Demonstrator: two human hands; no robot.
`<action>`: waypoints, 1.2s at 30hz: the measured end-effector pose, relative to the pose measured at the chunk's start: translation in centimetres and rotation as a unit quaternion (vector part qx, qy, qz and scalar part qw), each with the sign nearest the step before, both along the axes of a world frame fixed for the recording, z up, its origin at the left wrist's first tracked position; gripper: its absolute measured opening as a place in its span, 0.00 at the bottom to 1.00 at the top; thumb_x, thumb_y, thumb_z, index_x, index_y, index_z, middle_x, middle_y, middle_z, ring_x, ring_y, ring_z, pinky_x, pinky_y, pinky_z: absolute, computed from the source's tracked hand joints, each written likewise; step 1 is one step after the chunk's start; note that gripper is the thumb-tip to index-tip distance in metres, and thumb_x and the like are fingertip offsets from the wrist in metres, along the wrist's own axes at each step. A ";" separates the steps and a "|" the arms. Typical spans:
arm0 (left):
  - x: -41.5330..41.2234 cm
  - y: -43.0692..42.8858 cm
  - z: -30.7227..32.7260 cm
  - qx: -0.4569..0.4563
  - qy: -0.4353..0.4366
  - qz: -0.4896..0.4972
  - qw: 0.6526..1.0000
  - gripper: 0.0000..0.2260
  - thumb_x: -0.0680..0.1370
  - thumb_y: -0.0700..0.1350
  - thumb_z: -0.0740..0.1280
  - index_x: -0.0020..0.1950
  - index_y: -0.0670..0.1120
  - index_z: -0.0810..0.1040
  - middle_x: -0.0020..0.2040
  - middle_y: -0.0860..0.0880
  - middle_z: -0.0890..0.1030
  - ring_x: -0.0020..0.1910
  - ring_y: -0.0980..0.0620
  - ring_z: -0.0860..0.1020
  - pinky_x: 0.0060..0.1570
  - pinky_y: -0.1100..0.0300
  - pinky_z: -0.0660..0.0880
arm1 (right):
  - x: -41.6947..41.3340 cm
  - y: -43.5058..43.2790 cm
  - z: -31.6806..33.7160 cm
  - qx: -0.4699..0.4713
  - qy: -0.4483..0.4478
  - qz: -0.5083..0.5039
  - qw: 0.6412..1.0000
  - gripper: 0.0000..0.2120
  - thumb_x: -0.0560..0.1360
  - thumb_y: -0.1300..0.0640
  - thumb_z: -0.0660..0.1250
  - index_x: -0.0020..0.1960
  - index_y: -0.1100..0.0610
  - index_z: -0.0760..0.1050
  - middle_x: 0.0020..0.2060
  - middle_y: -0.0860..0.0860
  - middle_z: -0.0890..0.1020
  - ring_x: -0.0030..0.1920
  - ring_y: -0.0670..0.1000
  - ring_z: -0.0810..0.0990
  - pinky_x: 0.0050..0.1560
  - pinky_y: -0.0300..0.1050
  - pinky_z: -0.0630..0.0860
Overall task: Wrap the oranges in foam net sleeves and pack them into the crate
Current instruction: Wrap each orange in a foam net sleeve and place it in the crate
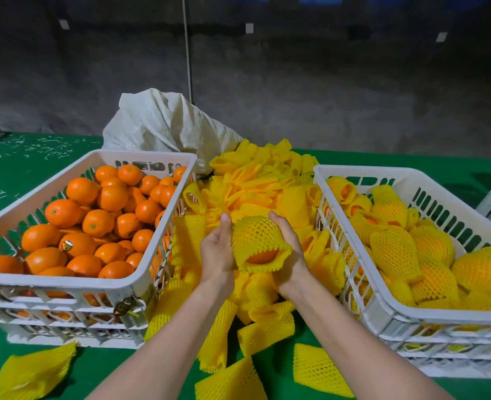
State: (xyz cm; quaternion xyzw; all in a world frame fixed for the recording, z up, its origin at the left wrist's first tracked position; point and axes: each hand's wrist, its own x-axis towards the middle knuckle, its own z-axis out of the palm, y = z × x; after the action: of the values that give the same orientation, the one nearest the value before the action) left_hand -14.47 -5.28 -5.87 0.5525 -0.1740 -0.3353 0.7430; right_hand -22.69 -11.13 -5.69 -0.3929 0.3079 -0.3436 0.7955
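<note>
Forearms (178, 330) extended, left hand (218, 252) and right hand (290, 255) grip one sleeved orange (253, 235) between them.

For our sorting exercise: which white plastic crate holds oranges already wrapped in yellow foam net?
The right-hand white crate; the left-hand crate holds bare oranges.

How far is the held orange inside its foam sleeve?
Almost fully in: the foam sleeve covers the orange, whose skin shows only at the open end.

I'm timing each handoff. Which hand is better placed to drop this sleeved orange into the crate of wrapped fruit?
Right, likely. The right hand cups the sleeved orange on the side nearest the crate of wrapped oranges; the left hand would have to cross over.
</note>
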 end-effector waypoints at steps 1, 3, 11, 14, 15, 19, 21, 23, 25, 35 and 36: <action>0.1 -0.1 -0.2 -0.014 -0.001 -0.011 1.000 0.18 0.80 0.52 0.60 0.43 0.41 0.81 0.40 0.44 0.85 0.43 0.44 0.82 0.45 0.52 0.79 | 0.0 0.0 0.0 0.017 -0.011 0.007 1.000 0.22 0.77 0.49 0.62 0.29 0.55 0.83 0.31 0.52 0.84 0.30 0.48 0.82 0.32 0.39 0.78; 0.2 -0.1 -0.1 -0.031 -0.011 -0.028 0.999 0.17 0.80 0.51 0.60 0.40 0.43 0.80 0.35 0.48 0.84 0.38 0.49 0.81 0.41 0.56 0.78 | -0.2 0.4 0.5 0.020 -0.040 0.019 0.999 0.23 0.77 0.50 0.60 0.28 0.54 0.83 0.30 0.51 0.83 0.30 0.47 0.82 0.32 0.38 0.78; 0.2 0.3 0.6 -0.020 -0.003 -0.097 0.995 0.15 0.79 0.50 0.61 0.40 0.42 0.78 0.30 0.50 0.83 0.30 0.55 0.82 0.28 0.66 0.77 | -0.9 1.0 0.7 -0.010 -0.058 0.052 0.997 0.23 0.78 0.52 0.57 0.30 0.53 0.83 0.31 0.50 0.83 0.33 0.46 0.82 0.35 0.38 0.78; 0.2 0.5 0.9 0.008 0.077 -0.148 0.986 0.19 0.78 0.57 0.60 0.49 0.42 0.80 0.44 0.43 0.85 0.39 0.50 0.84 0.38 0.58 0.80 | -1.2 1.3 0.3 -0.041 -0.042 0.044 0.997 0.19 0.78 0.53 0.57 0.35 0.54 0.83 0.34 0.51 0.84 0.36 0.48 0.82 0.35 0.38 0.78; 0.3 0.7 1.0 0.024 0.119 -0.183 0.976 0.23 0.77 0.61 0.59 0.51 0.43 0.81 0.48 0.41 0.85 0.42 0.47 0.84 0.41 0.54 0.79 | -1.2 1.3 0.0 -0.072 -0.036 0.032 0.996 0.15 0.77 0.52 0.59 0.39 0.55 0.82 0.36 0.51 0.84 0.38 0.49 0.82 0.37 0.40 0.79; 0.6 0.8 0.6 0.050 0.203 -0.294 0.933 0.27 0.74 0.66 0.58 0.43 0.46 0.87 0.46 0.42 0.85 0.43 0.44 0.84 0.44 0.50 0.77 | -2.2 1.1 -0.9 -0.273 0.033 -0.018 0.961 0.08 0.73 0.52 0.58 0.42 0.55 0.72 0.35 0.46 0.77 0.38 0.44 0.76 0.39 0.37 0.73; 0.6 0.9 0.6 0.061 0.173 -0.306 0.934 0.22 0.71 0.62 0.63 0.46 0.46 0.86 0.47 0.42 0.85 0.44 0.43 0.84 0.46 0.49 0.78 | -2.5 1.2 -1.0 -0.306 0.054 -0.021 0.950 0.07 0.73 0.50 0.59 0.38 0.50 0.70 0.33 0.46 0.73 0.37 0.43 0.72 0.38 0.38 0.69; 0.5 1.0 0.6 0.072 0.143 -0.298 0.941 0.21 0.68 0.60 0.66 0.51 0.46 0.83 0.47 0.42 0.85 0.43 0.43 0.84 0.41 0.50 0.80 | -2.6 1.3 -0.8 -0.328 0.086 -0.025 0.941 0.13 0.74 0.47 0.63 0.31 0.46 0.70 0.28 0.42 0.69 0.32 0.41 0.68 0.34 0.36 0.65; 0.2 1.1 0.6 0.084 0.116 -0.295 0.945 0.22 0.67 0.60 0.68 0.53 0.48 0.81 0.46 0.43 0.85 0.43 0.44 0.84 0.36 0.52 0.81 | -2.5 1.1 -0.6 -0.347 0.122 -0.052 0.929 0.20 0.76 0.49 0.65 0.27 0.48 0.67 0.24 0.43 0.66 0.29 0.42 0.65 0.32 0.39 0.62; -1.3 1.0 1.1 0.148 -0.026 -0.307 0.940 0.27 0.59 0.59 0.74 0.53 0.45 0.81 0.48 0.46 0.85 0.48 0.49 0.83 0.50 0.54 0.78 | -3.6 0.1 -0.4 -0.215 0.155 -0.055 0.963 0.11 0.76 0.60 0.64 0.35 0.56 0.75 0.31 0.48 0.79 0.35 0.43 0.76 0.33 0.32 0.73; -1.4 1.0 0.9 0.140 -0.029 -0.304 0.942 0.22 0.63 0.56 0.74 0.52 0.45 0.82 0.47 0.45 0.85 0.46 0.49 0.83 0.47 0.55 0.78 | -3.9 0.2 -0.5 -0.250 0.165 -0.066 0.952 0.10 0.76 0.59 0.65 0.36 0.57 0.74 0.33 0.48 0.78 0.36 0.43 0.75 0.35 0.32 0.72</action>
State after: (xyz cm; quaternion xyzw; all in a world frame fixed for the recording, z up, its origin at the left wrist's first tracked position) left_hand -15.88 -4.28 -4.95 0.5813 -0.3062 -0.5500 0.5155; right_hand -26.59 -10.93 -6.19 -0.6089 0.3646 -0.3918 0.5855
